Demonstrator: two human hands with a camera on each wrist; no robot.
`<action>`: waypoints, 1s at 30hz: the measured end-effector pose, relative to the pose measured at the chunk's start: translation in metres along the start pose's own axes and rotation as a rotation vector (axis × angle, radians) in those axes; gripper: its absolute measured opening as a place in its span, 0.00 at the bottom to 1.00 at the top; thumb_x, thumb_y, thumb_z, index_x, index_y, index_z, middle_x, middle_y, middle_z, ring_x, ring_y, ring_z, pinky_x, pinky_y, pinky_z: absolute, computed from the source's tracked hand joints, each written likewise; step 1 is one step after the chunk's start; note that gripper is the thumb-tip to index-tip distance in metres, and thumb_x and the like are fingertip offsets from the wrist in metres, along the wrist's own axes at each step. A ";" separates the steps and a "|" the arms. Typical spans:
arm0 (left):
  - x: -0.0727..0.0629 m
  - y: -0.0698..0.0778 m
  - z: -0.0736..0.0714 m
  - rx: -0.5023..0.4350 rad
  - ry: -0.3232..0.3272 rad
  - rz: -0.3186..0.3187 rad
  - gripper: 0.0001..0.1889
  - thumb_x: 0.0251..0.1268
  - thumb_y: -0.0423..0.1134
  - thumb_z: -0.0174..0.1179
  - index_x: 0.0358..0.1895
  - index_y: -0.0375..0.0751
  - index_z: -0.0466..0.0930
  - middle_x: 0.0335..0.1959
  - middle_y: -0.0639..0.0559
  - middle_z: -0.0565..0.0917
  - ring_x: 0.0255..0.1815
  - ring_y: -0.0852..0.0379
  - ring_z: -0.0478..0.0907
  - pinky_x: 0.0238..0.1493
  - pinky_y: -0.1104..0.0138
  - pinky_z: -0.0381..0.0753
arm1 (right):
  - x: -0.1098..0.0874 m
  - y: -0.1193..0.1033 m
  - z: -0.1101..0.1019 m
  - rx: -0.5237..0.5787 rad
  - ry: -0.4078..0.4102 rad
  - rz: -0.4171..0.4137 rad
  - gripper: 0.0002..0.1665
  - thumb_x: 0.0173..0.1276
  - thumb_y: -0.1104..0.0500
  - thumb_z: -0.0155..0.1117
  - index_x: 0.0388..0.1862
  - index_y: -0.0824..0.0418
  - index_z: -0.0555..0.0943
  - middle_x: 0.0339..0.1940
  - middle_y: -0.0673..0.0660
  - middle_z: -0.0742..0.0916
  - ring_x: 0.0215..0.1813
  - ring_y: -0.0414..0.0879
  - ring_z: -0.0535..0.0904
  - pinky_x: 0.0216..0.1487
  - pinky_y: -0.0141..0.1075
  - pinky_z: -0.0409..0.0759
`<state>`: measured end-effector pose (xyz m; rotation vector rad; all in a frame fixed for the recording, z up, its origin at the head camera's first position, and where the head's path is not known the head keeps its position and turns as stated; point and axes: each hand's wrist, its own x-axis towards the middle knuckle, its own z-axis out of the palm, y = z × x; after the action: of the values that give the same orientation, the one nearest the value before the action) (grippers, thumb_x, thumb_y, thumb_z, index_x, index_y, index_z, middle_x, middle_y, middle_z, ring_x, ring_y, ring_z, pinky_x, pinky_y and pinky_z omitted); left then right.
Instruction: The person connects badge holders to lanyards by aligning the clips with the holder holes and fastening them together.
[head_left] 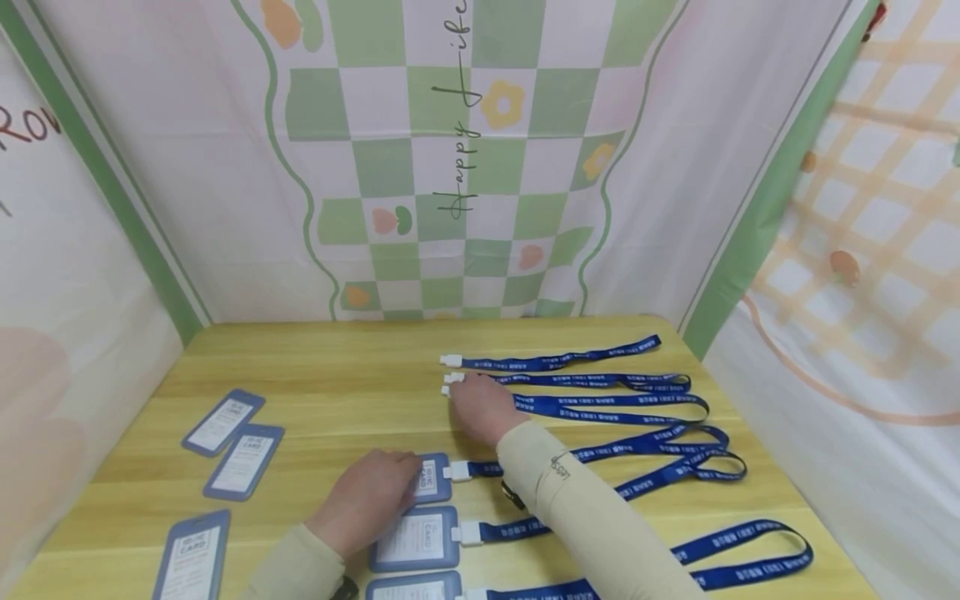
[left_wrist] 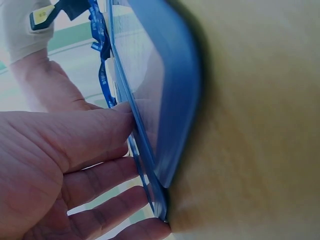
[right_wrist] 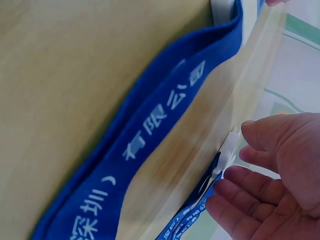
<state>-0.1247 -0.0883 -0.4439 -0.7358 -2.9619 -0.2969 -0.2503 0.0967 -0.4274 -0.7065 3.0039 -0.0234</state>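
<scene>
My left hand (head_left: 367,500) rests on the left part of a blue-framed badge holder (head_left: 429,478), its fingers fairly straight; the left wrist view has the thumb and fingertips at the holders' edges. A white clip (head_left: 461,472) joins that holder to a blue lanyard (head_left: 483,469). Farther back, my right hand (head_left: 483,408) is over the clip end of another lanyard (head_left: 600,414), partly covering it. The right wrist view puts the thumb and fingertips right by a white clip (right_wrist: 228,148), thumb and forefinger apart.
Two more badge holders (head_left: 411,539) with lanyards lie nearer me, partly under my arms. Three loose badge holders (head_left: 246,461) lie at the left. Toward the back are more lanyards (head_left: 555,362), clips facing left. A patterned curtain (head_left: 450,167) hangs behind the wooden table (head_left: 337,375).
</scene>
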 end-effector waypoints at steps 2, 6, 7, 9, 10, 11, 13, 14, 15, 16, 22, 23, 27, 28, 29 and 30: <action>0.000 0.000 0.000 -0.002 0.003 0.003 0.15 0.65 0.39 0.70 0.53 0.39 0.86 0.48 0.44 0.90 0.46 0.45 0.87 0.53 0.51 0.89 | 0.000 -0.001 0.000 -0.004 0.000 -0.001 0.11 0.74 0.60 0.64 0.52 0.60 0.86 0.42 0.60 0.88 0.42 0.52 0.84 0.45 0.44 0.89; 0.000 0.000 0.001 0.002 0.020 0.012 0.14 0.66 0.38 0.69 0.52 0.40 0.86 0.47 0.45 0.90 0.44 0.46 0.87 0.51 0.52 0.89 | -0.001 -0.001 0.001 -0.010 -0.002 0.000 0.11 0.74 0.60 0.63 0.51 0.61 0.86 0.42 0.61 0.88 0.41 0.52 0.84 0.43 0.43 0.89; 0.000 0.000 0.001 0.004 0.023 0.014 0.13 0.66 0.38 0.69 0.52 0.40 0.86 0.46 0.45 0.90 0.43 0.46 0.87 0.51 0.52 0.89 | -0.001 -0.002 0.001 -0.010 -0.003 0.001 0.11 0.74 0.60 0.63 0.51 0.61 0.86 0.42 0.61 0.88 0.41 0.52 0.84 0.43 0.43 0.90; 0.000 0.000 0.001 0.008 0.027 0.018 0.13 0.66 0.39 0.69 0.52 0.40 0.86 0.46 0.45 0.90 0.43 0.47 0.87 0.51 0.52 0.89 | -0.001 -0.002 0.002 -0.006 -0.007 0.004 0.11 0.74 0.60 0.63 0.51 0.62 0.86 0.43 0.61 0.88 0.42 0.52 0.84 0.43 0.43 0.90; 0.000 0.000 0.001 0.008 0.027 0.019 0.13 0.66 0.39 0.69 0.52 0.40 0.86 0.46 0.45 0.90 0.44 0.47 0.87 0.51 0.52 0.89 | -0.001 -0.002 0.002 -0.004 -0.008 0.008 0.12 0.74 0.60 0.64 0.52 0.62 0.85 0.44 0.61 0.87 0.42 0.52 0.84 0.44 0.43 0.89; 0.000 0.000 0.001 0.008 0.025 0.018 0.14 0.66 0.39 0.69 0.52 0.40 0.86 0.46 0.45 0.90 0.44 0.46 0.87 0.51 0.52 0.89 | -0.001 -0.002 0.002 0.000 -0.009 0.011 0.12 0.74 0.60 0.64 0.53 0.61 0.85 0.44 0.61 0.87 0.43 0.52 0.84 0.45 0.43 0.89; 0.000 0.001 0.000 0.005 0.020 0.016 0.14 0.66 0.39 0.69 0.52 0.40 0.86 0.47 0.45 0.90 0.45 0.46 0.87 0.52 0.52 0.89 | -0.001 -0.001 0.002 0.006 -0.008 0.015 0.13 0.73 0.60 0.65 0.54 0.61 0.85 0.45 0.61 0.87 0.44 0.52 0.84 0.46 0.44 0.89; 0.000 0.001 0.000 0.004 0.018 0.013 0.14 0.66 0.39 0.69 0.53 0.40 0.86 0.47 0.45 0.90 0.45 0.46 0.87 0.52 0.51 0.89 | -0.001 -0.001 0.001 0.007 -0.010 0.018 0.14 0.73 0.60 0.65 0.54 0.61 0.85 0.46 0.61 0.87 0.45 0.52 0.84 0.46 0.44 0.89; 0.000 0.001 0.000 0.004 0.014 0.010 0.15 0.66 0.39 0.69 0.53 0.40 0.86 0.48 0.44 0.90 0.46 0.46 0.87 0.53 0.51 0.89 | -0.001 -0.001 0.001 0.005 -0.012 0.018 0.14 0.73 0.60 0.65 0.54 0.61 0.85 0.46 0.61 0.87 0.45 0.52 0.84 0.47 0.44 0.89; 0.000 0.001 0.000 0.004 0.012 0.009 0.15 0.65 0.40 0.70 0.53 0.40 0.86 0.48 0.44 0.90 0.46 0.46 0.87 0.53 0.51 0.89 | -0.001 -0.001 0.002 0.001 -0.016 0.019 0.14 0.72 0.60 0.65 0.54 0.61 0.85 0.47 0.61 0.87 0.46 0.52 0.84 0.47 0.44 0.89; -0.001 0.002 -0.001 0.005 0.011 0.006 0.16 0.63 0.40 0.72 0.53 0.40 0.85 0.50 0.44 0.89 0.46 0.45 0.87 0.53 0.51 0.89 | 0.000 -0.002 0.004 -0.011 -0.050 0.021 0.13 0.74 0.60 0.63 0.53 0.60 0.85 0.50 0.61 0.88 0.49 0.53 0.85 0.51 0.45 0.89; 0.000 0.002 -0.001 0.005 0.013 0.006 0.16 0.63 0.40 0.72 0.53 0.40 0.85 0.50 0.43 0.89 0.46 0.45 0.87 0.53 0.51 0.89 | 0.000 -0.003 0.004 -0.009 -0.052 0.022 0.13 0.75 0.59 0.63 0.54 0.60 0.85 0.50 0.60 0.88 0.49 0.53 0.85 0.52 0.45 0.89; 0.000 0.001 0.000 0.013 0.007 0.004 0.17 0.64 0.40 0.71 0.54 0.39 0.85 0.51 0.43 0.89 0.47 0.45 0.87 0.53 0.51 0.88 | 0.000 -0.003 0.005 0.001 -0.050 0.021 0.12 0.76 0.59 0.62 0.54 0.59 0.85 0.49 0.59 0.88 0.49 0.52 0.85 0.52 0.45 0.89; 0.000 0.001 0.000 0.015 0.005 0.003 0.16 0.65 0.40 0.71 0.54 0.39 0.85 0.51 0.43 0.89 0.47 0.46 0.87 0.53 0.51 0.89 | 0.000 -0.003 0.005 0.003 -0.049 0.021 0.12 0.76 0.58 0.61 0.54 0.59 0.85 0.50 0.59 0.88 0.49 0.52 0.85 0.52 0.45 0.89; 0.000 0.001 0.000 0.014 0.002 0.001 0.17 0.65 0.40 0.71 0.54 0.39 0.85 0.51 0.43 0.89 0.48 0.45 0.87 0.53 0.51 0.89 | 0.000 -0.003 0.005 0.007 -0.048 0.022 0.12 0.77 0.58 0.61 0.54 0.59 0.85 0.49 0.59 0.88 0.49 0.52 0.85 0.51 0.45 0.89; 0.000 0.001 0.001 0.014 0.000 0.000 0.16 0.66 0.40 0.70 0.54 0.39 0.85 0.51 0.43 0.89 0.48 0.45 0.87 0.54 0.51 0.89 | -0.001 -0.003 0.005 0.012 -0.047 0.023 0.12 0.78 0.57 0.61 0.54 0.58 0.85 0.49 0.59 0.88 0.48 0.51 0.85 0.51 0.44 0.89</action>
<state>-0.1242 -0.0874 -0.4445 -0.7349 -2.9606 -0.2757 -0.2479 0.0940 -0.4328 -0.6617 2.9646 -0.0243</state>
